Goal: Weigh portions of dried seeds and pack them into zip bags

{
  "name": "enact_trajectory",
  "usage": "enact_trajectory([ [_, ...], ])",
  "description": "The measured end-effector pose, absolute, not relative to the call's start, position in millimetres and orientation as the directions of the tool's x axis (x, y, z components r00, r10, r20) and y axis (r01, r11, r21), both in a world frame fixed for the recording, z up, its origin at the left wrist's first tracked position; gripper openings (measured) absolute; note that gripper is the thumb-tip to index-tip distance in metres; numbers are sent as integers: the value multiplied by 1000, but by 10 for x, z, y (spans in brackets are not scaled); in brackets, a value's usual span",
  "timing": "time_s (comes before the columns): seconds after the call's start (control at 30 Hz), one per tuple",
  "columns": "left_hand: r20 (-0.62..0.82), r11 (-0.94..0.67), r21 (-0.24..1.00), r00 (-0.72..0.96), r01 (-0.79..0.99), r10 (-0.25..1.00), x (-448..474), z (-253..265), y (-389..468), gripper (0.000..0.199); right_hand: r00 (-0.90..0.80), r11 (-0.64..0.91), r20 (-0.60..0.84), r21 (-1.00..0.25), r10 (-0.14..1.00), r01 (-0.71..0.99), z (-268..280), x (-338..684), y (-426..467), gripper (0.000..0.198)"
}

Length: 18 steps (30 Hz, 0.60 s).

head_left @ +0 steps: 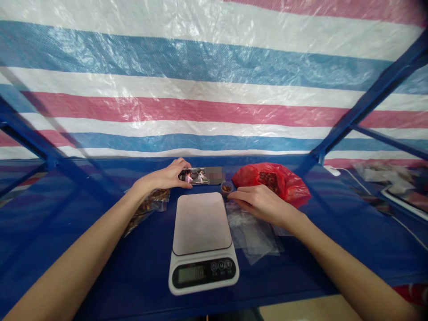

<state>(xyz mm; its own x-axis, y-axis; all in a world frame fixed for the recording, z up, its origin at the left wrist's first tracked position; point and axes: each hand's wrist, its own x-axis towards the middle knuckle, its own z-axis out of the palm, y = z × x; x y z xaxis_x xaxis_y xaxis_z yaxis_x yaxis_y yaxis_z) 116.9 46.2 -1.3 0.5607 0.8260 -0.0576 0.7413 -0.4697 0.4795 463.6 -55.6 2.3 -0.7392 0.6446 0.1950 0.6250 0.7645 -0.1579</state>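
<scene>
My left hand (177, 174) grips the left end of a phone (200, 176), which lies sideways behind the scale with a picture on its screen. My right hand (252, 198) is at a small round cup (226, 187) with brown pieces inside; its fingertips are close together at the cup's near right edge. Whether they pinch the cup or only touch it is hard to see. Between my arms stands a white kitchen scale (203, 225) with a bare plate and a lit display. Under and beside my right hand lie clear plastic zip bags (254, 236).
A red plastic bag (290, 180) holding brown pieces sits open behind my right hand. Filled clear bags (143, 209) lie beside my left forearm. Blue metal posts (354, 113) flank the blue shelf (140, 276), and a striped sheet (200, 107) hangs behind. A white cable (361, 180) runs at right.
</scene>
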Motion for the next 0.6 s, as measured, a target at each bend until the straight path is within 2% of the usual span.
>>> enact_trajectory([
  [0.07, -43, -480, 470, 563, 740, 826, 1173, -45, 473, 68, -747, 766, 171, -127, 643, 630, 13, 4635, -555, 27],
  [0.2, -40, -493, 413, 555, 766, 831, 1090, -47, 458, 98, -753, 762, 118, -81, 648, 643, 18, 4613, -559, 27],
  [0.27, -6, -504, 384, 548, 774, 837, 998, 26, 389, 104, -751, 757, 92, -64, 654, 651, 28, 4591, -565, 26],
  [0.33, 100, -538, 367, 543, 759, 834, 897, 132, 270, 91, -751, 754, 66, -55, 657, 655, 33, 4571, -570, 24],
  [0.4, 271, -578, 354, 511, 735, 816, 815, 229, 113, 66, -746, 747, 47, -39, 664, 663, 28, 4558, -572, 21],
  [0.5, 469, -586, 371, 399, 720, 788, 757, 273, -132, 43, -741, 744, 69, -31, 667, 667, 5, 4563, -574, 18],
  [0.6, 558, -569, 424, 291, 704, 777, 773, 190, -315, 31, -752, 775, 190, -138, 632, 617, -1, 4578, -581, 17],
])
